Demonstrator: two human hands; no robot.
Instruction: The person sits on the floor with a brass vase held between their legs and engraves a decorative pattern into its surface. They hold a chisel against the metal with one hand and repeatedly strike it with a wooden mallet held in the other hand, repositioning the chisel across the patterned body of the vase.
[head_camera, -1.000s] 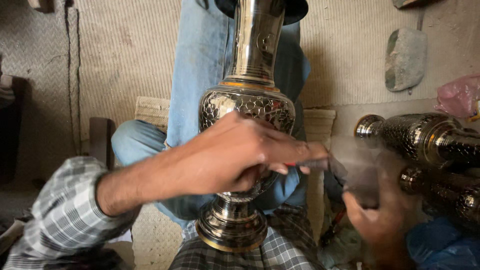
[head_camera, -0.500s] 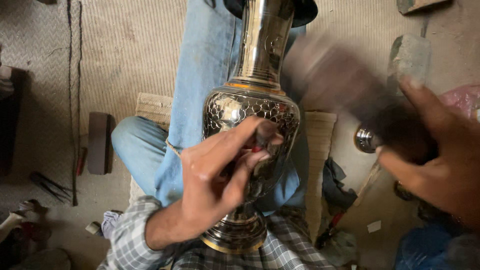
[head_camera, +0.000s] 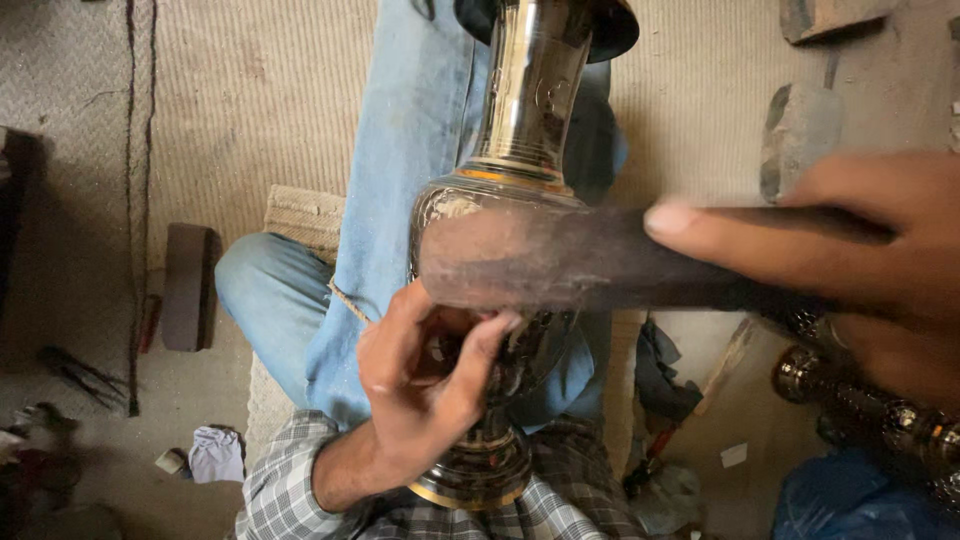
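Observation:
A tall engraved metal vase (head_camera: 525, 90) lies across my lap, foot toward me and neck pointing away over my blue-jeaned legs. My left hand (head_camera: 420, 390) presses against its belly, fingers pinched around a small metal punch that is mostly hidden by them. My right hand (head_camera: 860, 260) grips the handle of a dark hammer (head_camera: 560, 260). The hammer's blurred head hangs across the belly, just above my left fingers.
More engraved metal pieces (head_camera: 880, 410) lie at the lower right beside a blue bag (head_camera: 850, 500). A grey stone (head_camera: 800, 130) sits at the upper right. A dark block (head_camera: 187, 285), small tools (head_camera: 75, 370) and a white rag (head_camera: 215, 455) lie on the floor to the left.
My right hand rose from low on the right and swung the hammer in over the vase belly. My left hand drew back toward me and settled lower on the belly.

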